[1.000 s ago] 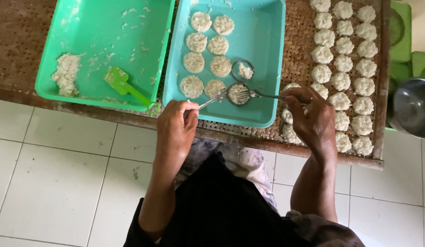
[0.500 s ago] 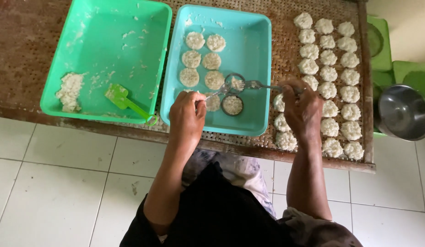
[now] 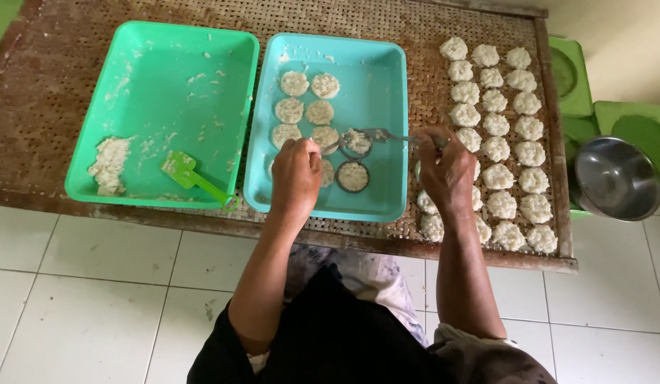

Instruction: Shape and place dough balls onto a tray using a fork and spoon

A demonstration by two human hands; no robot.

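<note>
Room: white tiled floor (image 3: 95,284) under me, a pale wall at the upper right
Table: the table (image 3: 422,64) has a brown woven-mat top in a wooden frame, and both trays sit on it
Left hand: my left hand (image 3: 296,174) is over the near part of the blue tray (image 3: 376,85), fingers curled round the handle of a spoon (image 3: 333,146) that points toward the middle of the tray
Right hand: my right hand (image 3: 443,167) is at the blue tray's right edge, closed on the handle of a fork (image 3: 383,135) whose tines meet the spoon over a lump of white mix
Ring mould: a small round ring (image 3: 352,176) lies on the blue tray floor just below the fork and spoon, filled with white mix
Patties in tray: flat round patties (image 3: 296,83) lie in two short columns on the left part of the blue tray, close together
Finished rows: more white patties (image 3: 497,122) lie in rows on the mat to the right of the blue tray, some under my right hand
Green tray: the green tray (image 3: 202,57) is just beside the blue one on the left, smeared, with a heap of white mix (image 3: 108,163) at its near left corner and a green scoop (image 3: 188,174) lying in it
Far right: a steel bowl (image 3: 618,178) sits on green plastic stools (image 3: 578,78) beside the table
</note>
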